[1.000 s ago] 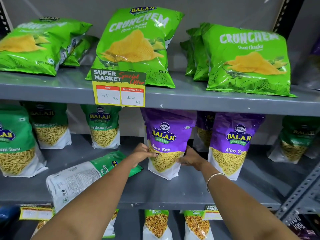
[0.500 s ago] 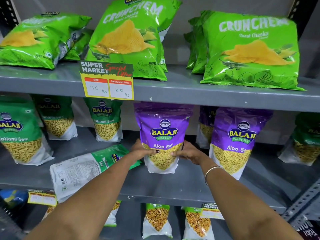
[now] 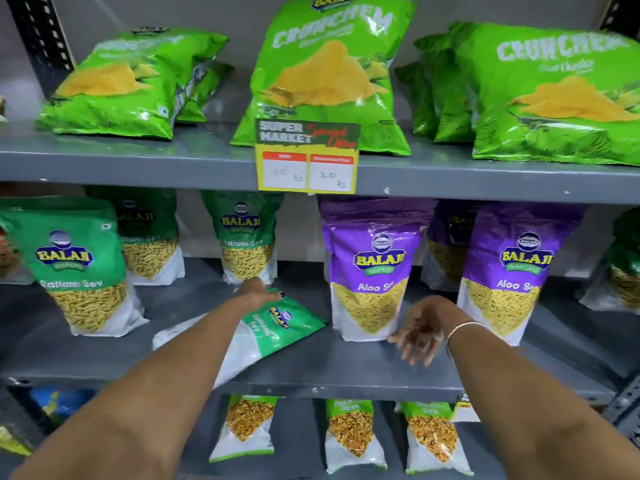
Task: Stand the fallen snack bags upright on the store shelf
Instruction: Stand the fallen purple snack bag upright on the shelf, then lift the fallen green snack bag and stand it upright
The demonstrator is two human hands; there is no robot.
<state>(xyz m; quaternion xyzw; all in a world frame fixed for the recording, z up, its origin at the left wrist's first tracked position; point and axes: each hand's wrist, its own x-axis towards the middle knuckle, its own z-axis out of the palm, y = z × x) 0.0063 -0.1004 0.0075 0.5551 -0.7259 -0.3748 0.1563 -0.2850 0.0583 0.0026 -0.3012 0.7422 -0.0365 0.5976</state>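
Note:
A green Ratlami Sev bag point(image 3: 277, 327) lies flat on the grey middle shelf point(image 3: 346, 372), its top pointing to the back right. My left hand point(image 3: 258, 291) rests on that bag's top edge, fingers curled over it; I cannot tell if it grips. A purple Aloo Sev bag point(image 3: 372, 271) stands upright just right of the fallen bag. My right hand point(image 3: 420, 330) hovers open, palm up, beside the purple bag's lower right corner and holds nothing.
Green Ratlami Sev bags point(image 3: 79, 265) stand at left and behind, and another purple bag point(image 3: 512, 271) at right. Crunchem chip bags point(image 3: 329, 74) fill the top shelf above a yellow price tag point(image 3: 306, 168). Smaller bags point(image 3: 349, 434) stand on the bottom shelf.
Both hands have let go of the purple Aloo Sev bag, which now stands alone. My left hand moved left onto the fallen green bag; my right hand dropped back and opened.

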